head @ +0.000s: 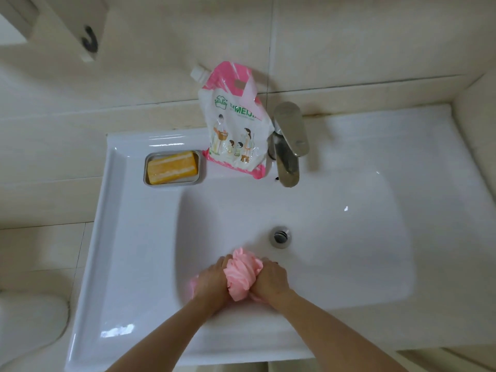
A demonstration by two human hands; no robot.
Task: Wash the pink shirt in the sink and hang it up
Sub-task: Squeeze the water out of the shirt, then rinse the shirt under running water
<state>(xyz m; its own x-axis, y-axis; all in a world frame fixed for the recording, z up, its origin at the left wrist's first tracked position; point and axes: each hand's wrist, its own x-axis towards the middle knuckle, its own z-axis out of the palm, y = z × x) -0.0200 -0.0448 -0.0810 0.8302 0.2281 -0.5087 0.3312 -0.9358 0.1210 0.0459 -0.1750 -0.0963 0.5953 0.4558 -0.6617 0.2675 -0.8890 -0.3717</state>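
Note:
The pink shirt (241,272) is bunched into a tight wad over the near side of the white sink (335,251) basin. My left hand (212,280) grips the wad from the left and my right hand (271,280) grips it from the right, both with fingers curled round the cloth. A bit of pink cloth shows to the left of my left wrist. The drain (280,236) lies just beyond the shirt.
A metal faucet (288,146) stands at the back of the sink. A pink-and-white detergent pouch (233,122) leans on the wall beside it. A yellow soap bar (171,167) lies in a metal dish on the left ledge. A dark hook (90,38) hangs on the wall, upper left.

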